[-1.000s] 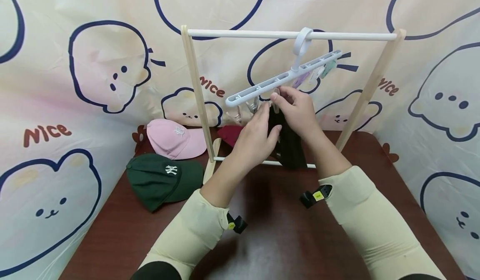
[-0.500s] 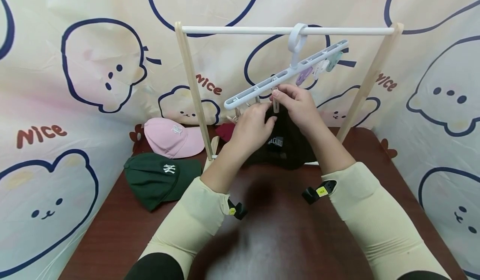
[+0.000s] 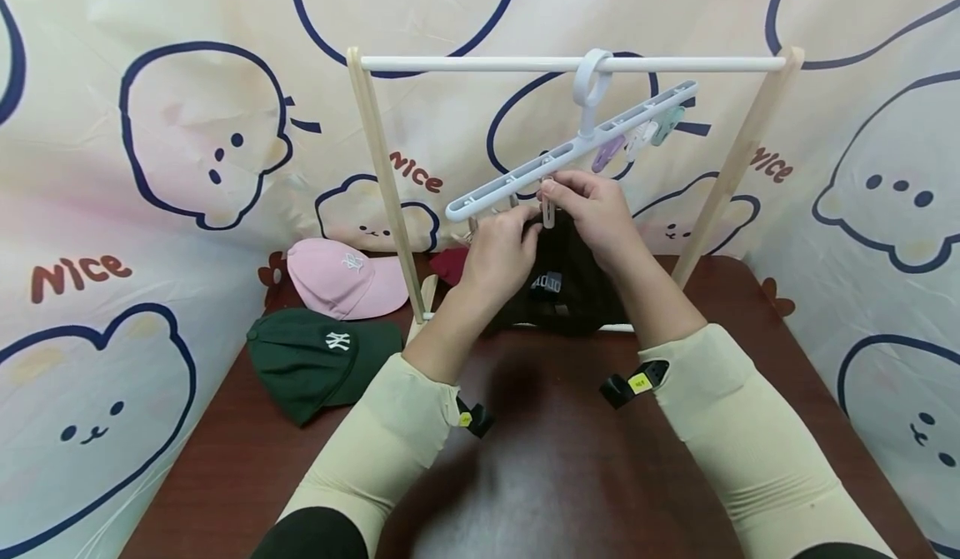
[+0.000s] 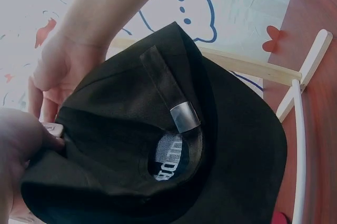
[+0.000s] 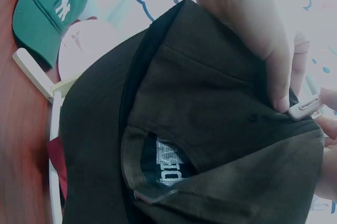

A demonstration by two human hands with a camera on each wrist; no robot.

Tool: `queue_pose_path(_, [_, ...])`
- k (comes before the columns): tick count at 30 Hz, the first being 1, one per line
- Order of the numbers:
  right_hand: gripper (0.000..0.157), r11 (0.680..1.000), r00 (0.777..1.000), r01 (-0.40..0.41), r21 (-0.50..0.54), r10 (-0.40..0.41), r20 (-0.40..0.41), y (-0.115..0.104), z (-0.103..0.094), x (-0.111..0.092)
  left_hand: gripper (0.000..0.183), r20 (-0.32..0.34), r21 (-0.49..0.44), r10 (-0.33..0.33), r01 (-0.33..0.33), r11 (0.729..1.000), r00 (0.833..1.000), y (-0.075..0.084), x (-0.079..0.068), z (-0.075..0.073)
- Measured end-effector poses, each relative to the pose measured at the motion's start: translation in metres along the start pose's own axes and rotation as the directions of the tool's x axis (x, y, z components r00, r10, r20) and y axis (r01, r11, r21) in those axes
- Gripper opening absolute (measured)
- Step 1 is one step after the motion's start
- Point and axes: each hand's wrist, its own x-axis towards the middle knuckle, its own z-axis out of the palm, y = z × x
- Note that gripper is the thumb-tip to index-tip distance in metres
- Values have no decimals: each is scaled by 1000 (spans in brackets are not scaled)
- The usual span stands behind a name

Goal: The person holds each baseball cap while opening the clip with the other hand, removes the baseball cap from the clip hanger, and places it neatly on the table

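A black cap [image 3: 581,280] hangs crown up beneath a tilted pale-blue clip hanger [image 3: 567,152]. My left hand [image 3: 498,251] pinches the cap's crown from the left. With thumb and fingers, my right hand [image 3: 596,207] pinches a pale clothespin [image 3: 548,212] at the top of the crown. The right wrist view shows that clothespin [image 5: 304,109] against the cloth fold, beside the left thumb. In the left wrist view the cap's back strap and metal buckle [image 4: 185,117] face the camera. Whether the clothespin's jaws fully bite the cloth cannot be told.
The hanger hooks over the white top bar [image 3: 480,64] of a wooden rack. Purple, white and green clothespins [image 3: 664,126] hang at its right end. A pink cap [image 3: 341,280], a green cap [image 3: 318,363] and a partly hidden red cap [image 3: 448,266] lie on the brown table [image 3: 570,459].
The black cap has turned and spread, so its inner label now shows. My left fingers, straight before, are now curled at the crown. The hanger has swung slightly.
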Motion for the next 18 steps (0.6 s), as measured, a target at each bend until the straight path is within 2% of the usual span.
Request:
queue_pose_path(9, [24,998,997,57,21,-56,-51,2,2,3,25,-28,-2,12,-12,1000,1000,-1,1,2])
queue_pose_path(18, [22,996,994,80,34,-77,-80,4,5,7,24,-52,4,29,-29,1000,998,-3,0,1])
